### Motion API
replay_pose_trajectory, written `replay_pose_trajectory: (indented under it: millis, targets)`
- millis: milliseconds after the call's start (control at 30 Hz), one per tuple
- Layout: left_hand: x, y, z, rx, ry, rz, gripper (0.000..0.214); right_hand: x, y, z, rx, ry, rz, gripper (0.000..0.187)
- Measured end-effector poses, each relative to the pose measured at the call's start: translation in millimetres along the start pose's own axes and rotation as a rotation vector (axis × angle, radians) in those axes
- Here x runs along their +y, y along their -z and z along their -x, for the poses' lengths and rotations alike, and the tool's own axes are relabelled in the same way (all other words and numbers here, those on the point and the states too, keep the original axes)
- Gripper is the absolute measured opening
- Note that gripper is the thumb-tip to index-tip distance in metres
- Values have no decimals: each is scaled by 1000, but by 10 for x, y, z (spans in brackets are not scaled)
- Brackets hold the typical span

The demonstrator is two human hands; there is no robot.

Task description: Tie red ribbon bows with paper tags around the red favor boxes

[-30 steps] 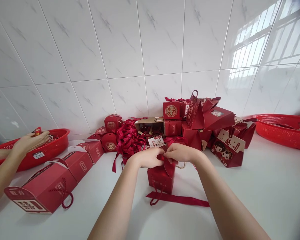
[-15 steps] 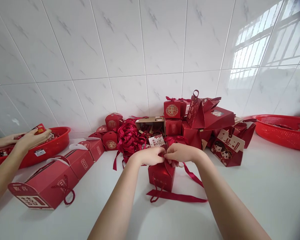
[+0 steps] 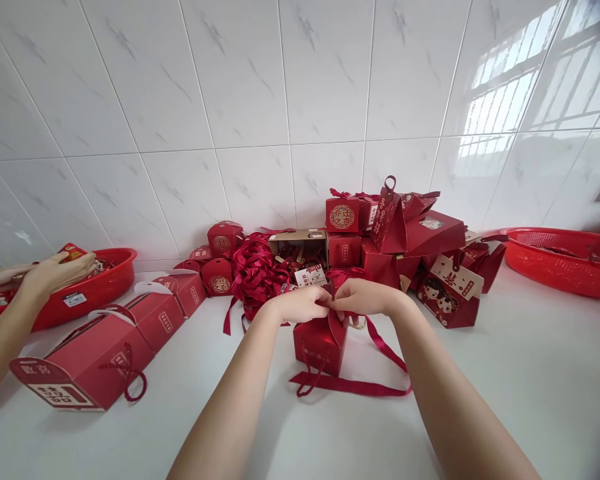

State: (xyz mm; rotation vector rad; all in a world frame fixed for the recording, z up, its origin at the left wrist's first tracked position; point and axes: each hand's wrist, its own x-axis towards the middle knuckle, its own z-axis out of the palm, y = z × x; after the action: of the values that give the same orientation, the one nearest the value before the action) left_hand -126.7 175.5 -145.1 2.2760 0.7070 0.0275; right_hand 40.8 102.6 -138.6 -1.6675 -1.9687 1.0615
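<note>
A small red gift box point(image 3: 321, 348) stands upright on the white table in front of me, a twisted cord handle hanging down its front. At its top, my left hand point(image 3: 304, 304) pinches the closed flaps. My right hand point(image 3: 364, 298) is closed too, its fingertips meeting those of the left; the exact grip is partly hidden. From beneath the right hand a red satin ribbon point(image 3: 353, 385) loops down to the right and lies across the table before the box. Behind my hands sit a heap of red ribbons point(image 3: 257, 270) and a white printed card point(image 3: 310, 276).
Red gift boxes point(image 3: 345, 252) are piled against the tiled wall. More boxes point(image 3: 125, 347) form a row at left. Another person's hands point(image 3: 63, 273) hold a red packet over a red basket point(image 3: 120, 263). A second red basket point(image 3: 545, 270) stands far right.
The view has shifted slightly. My hands stay together at the box's top with little visible movement. At far right, a dark red object now shows over the basket's edge.
</note>
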Motion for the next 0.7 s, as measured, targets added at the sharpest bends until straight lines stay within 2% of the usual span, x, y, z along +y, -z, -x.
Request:
replay_pose_trajectory:
  millis: [400, 600, 700]
  targets:
    - [-81, 95, 44, -28, -28, -62, 46, 95, 40, -16, -80, 93, -134, 28]
    - [-33, 73, 45, -18, -31, -13, 33, 72, 26, -25, -116, 138, -176, 27]
    - [-21, 42, 32, 58, -8, -20, 28, 69, 31, -22, -119, 121, -133, 27]
